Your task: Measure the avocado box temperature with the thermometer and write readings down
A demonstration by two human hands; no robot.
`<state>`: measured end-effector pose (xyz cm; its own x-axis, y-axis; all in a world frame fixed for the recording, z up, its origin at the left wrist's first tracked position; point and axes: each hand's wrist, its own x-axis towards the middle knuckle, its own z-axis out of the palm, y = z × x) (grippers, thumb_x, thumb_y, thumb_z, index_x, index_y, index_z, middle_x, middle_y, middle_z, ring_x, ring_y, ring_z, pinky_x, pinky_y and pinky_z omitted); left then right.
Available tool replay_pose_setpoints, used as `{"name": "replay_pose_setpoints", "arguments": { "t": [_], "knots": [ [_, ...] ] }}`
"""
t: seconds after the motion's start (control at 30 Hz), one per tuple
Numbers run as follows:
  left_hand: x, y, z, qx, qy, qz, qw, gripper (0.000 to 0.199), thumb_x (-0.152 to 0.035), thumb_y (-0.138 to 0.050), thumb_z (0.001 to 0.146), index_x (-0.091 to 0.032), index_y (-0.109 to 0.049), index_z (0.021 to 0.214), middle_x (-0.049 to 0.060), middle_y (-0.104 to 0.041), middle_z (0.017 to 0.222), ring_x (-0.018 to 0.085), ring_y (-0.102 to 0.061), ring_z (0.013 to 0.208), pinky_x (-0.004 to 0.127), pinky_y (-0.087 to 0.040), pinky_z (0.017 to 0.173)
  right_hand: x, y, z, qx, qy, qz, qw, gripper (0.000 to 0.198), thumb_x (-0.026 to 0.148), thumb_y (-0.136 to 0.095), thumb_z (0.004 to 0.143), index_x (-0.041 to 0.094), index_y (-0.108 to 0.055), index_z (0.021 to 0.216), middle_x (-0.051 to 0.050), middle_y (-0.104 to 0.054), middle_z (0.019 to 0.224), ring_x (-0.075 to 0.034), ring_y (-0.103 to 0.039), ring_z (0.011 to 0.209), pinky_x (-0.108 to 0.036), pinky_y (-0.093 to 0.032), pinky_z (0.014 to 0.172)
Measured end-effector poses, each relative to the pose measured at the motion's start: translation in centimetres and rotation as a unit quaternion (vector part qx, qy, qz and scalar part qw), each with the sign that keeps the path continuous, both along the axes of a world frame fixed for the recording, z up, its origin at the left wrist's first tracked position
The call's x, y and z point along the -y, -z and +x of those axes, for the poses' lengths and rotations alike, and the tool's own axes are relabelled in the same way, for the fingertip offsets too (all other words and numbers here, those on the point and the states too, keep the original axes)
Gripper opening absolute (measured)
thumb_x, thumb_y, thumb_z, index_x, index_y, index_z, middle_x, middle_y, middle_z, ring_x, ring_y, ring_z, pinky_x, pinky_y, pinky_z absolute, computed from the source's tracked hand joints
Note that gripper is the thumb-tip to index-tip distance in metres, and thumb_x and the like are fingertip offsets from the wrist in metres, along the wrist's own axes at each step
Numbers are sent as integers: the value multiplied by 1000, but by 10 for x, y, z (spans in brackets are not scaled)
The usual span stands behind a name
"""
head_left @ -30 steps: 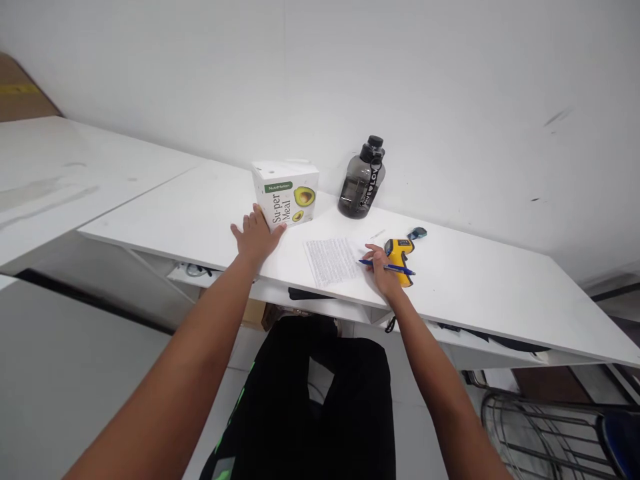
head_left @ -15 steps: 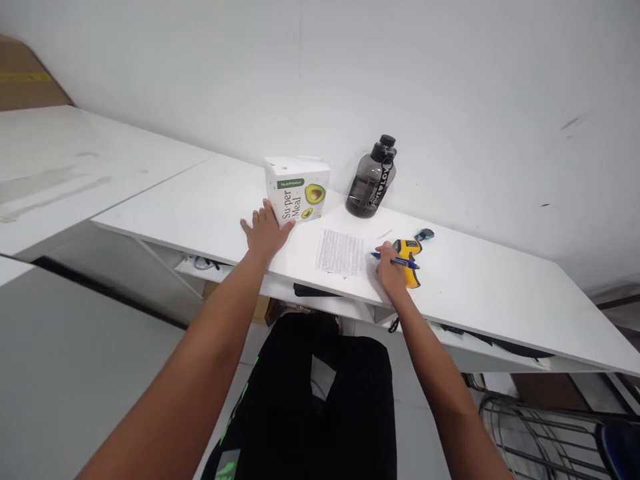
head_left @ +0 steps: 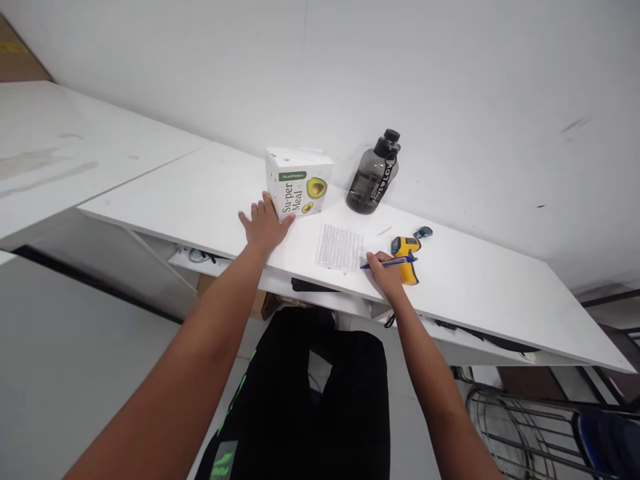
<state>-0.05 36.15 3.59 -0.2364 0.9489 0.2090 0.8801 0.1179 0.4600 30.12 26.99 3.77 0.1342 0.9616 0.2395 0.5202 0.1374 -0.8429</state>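
My left hand [head_left: 265, 225] has its fingers spread at the lower left edge of a white Su-per Meal box [head_left: 299, 183] printed with avocados; the thumb touches its front. A blue pen [head_left: 400, 261] is pinched in my right hand [head_left: 385, 273], its tip at the right edge of a sheet of paper [head_left: 341, 248] covered in dense writing. Just beyond that hand lies a yellow and black handheld device [head_left: 409, 248], shaped like an infrared thermometer and partly hidden behind the pen.
A dark translucent water bottle [head_left: 371, 175] stands against the wall, right of the box. A small dark blue object [head_left: 423, 232] lies beyond the yellow device. Under the white table [head_left: 495, 287], a shelf holds cables and dark items. A metal-framed chair [head_left: 530, 420] is at lower right.
My right hand has moved left with the pen, whose tip now meets the paper's right edge. More of the yellow device shows. My left hand stays at the box; the view shifted slightly.
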Motion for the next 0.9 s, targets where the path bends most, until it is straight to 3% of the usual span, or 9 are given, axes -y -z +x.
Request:
{"name": "replay_pose_setpoints", "arguments": {
  "t": [0.9],
  "knots": [
    [-2,2,-1,4,8,-4,1000,98,-68,-29,93,-7,-3,164,21,-24,168,39,-19,157,65,-6,124,2,-3,0,5,12,-24,1000,38,48,-55,84,27,-37,57,6,-41,51,-16,-43,57,-32,-37,64]
  ]
}}
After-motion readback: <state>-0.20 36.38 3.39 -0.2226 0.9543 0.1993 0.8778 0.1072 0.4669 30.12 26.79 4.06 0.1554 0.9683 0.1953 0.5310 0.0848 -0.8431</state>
